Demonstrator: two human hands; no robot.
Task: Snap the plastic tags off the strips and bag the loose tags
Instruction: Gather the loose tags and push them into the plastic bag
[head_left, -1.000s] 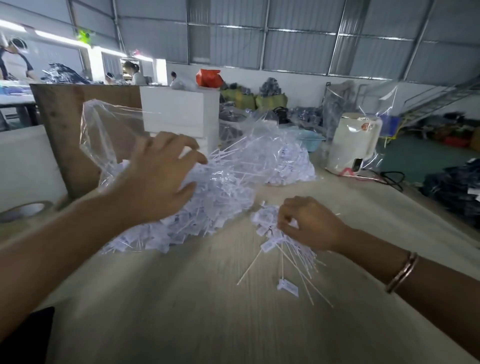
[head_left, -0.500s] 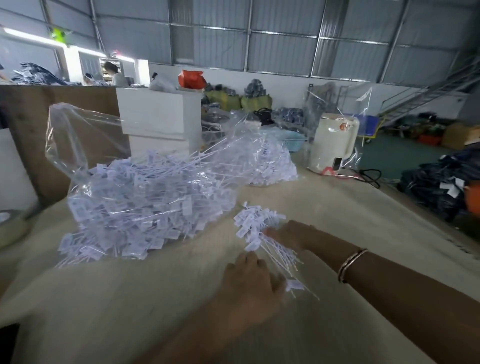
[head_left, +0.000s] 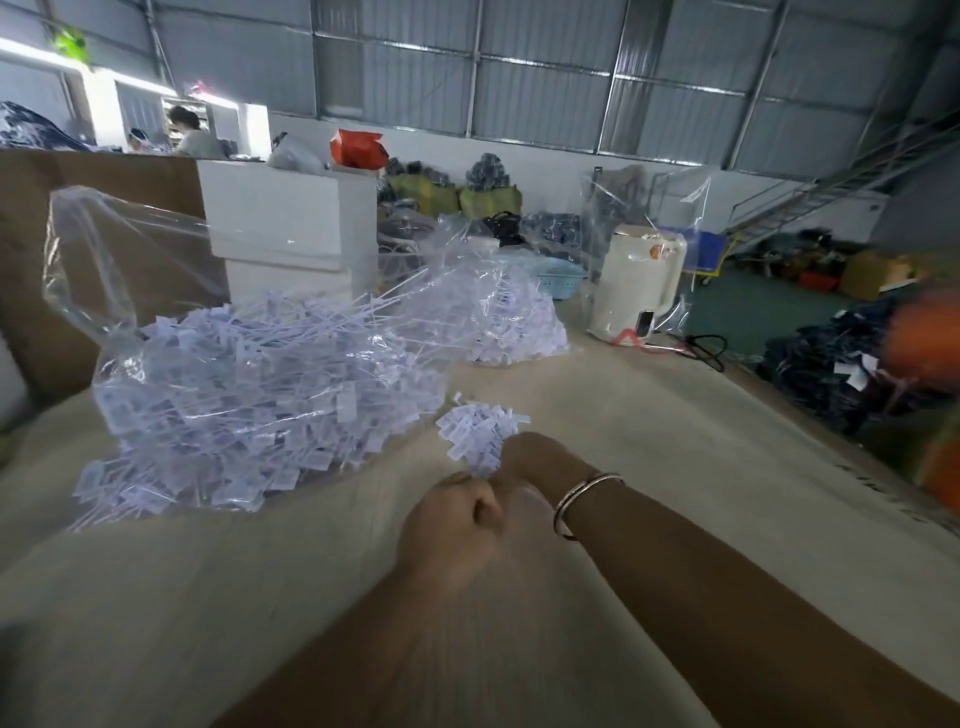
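Note:
A bunch of white plastic tags (head_left: 480, 434) on thin strips stands up from between my two hands at the middle of the table. My right hand (head_left: 530, 454), a bangle on its wrist, grips the bunch just under the tags. My left hand (head_left: 452, 525) is curled into a fist around the strips' lower ends, which it hides. To the left lies a big clear plastic bag (head_left: 249, 395) full of white tags and strips, its mouth gaping up at the far left. A second clear bag (head_left: 498, 317) of tags lies behind it.
The table (head_left: 649, 426) has a pale cloth cover and drops off at the right to dark clothing piles (head_left: 841, 364). A cream appliance (head_left: 636, 283) wrapped in plastic, with a black cord, stands at the far right. White boxes (head_left: 285, 228) and a brown board (head_left: 104, 176) stand behind the bags.
My left hand left the big bag, came down to the bunch and closed around the strips. My right hand turned the bunch so its tags point up. The camera shifted left.

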